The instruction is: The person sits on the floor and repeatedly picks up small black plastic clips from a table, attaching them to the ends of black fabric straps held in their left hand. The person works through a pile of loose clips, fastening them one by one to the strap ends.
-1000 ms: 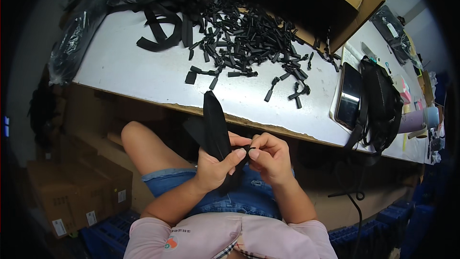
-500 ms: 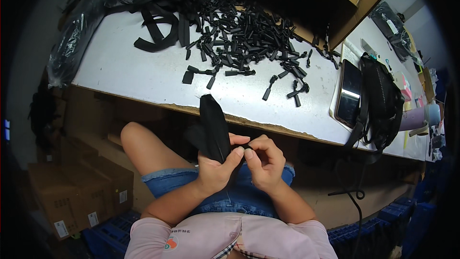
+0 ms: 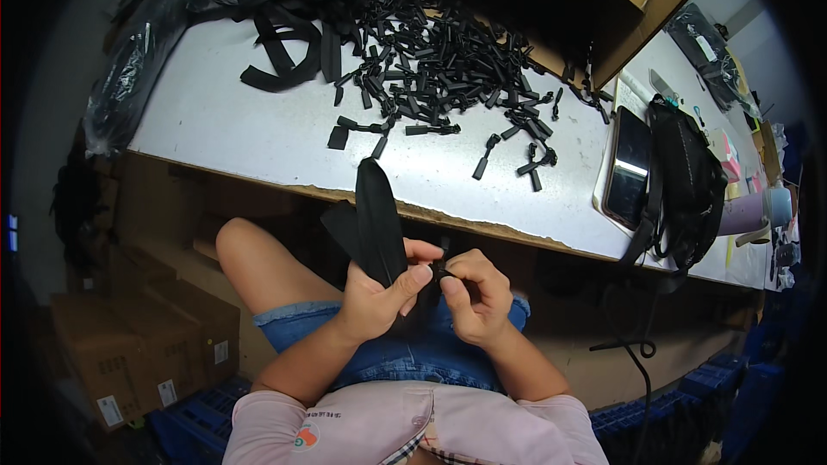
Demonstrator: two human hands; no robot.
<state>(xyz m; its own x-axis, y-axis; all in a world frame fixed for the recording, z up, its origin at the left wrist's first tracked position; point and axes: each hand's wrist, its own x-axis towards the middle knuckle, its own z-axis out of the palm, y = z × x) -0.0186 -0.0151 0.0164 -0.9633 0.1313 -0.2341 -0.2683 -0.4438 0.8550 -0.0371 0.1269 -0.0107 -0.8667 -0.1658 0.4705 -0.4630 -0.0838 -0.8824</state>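
In front of my lap, my left hand [image 3: 379, 295] is closed round a black zipper tape [image 3: 379, 215]. The tape's folded upper part stands up past the table edge, and a second flap of it leans to the left. Close beside it, my right hand [image 3: 479, 293] pinches a small dark zipper slider [image 3: 439, 269] against the tape, between the fingertips of both hands. Fingers hide part of the slider. A large heap of black zipper sliders with pull tabs [image 3: 439, 69] lies on the table beyond my hands.
Behind the heap stands an open cardboard box [image 3: 637, 43]. More black tape [image 3: 284, 73] lies loose at the left. On the right are a phone [image 3: 627, 164], a black bag [image 3: 685, 181] and a purple cup [image 3: 741, 213]. The white table's front edge [image 3: 517, 226] runs just beyond my hands.
My hands have drawn slightly apart, the left moving a little left. The tape has risen and shifted left, and the small dark slider now shows between my fingertips.
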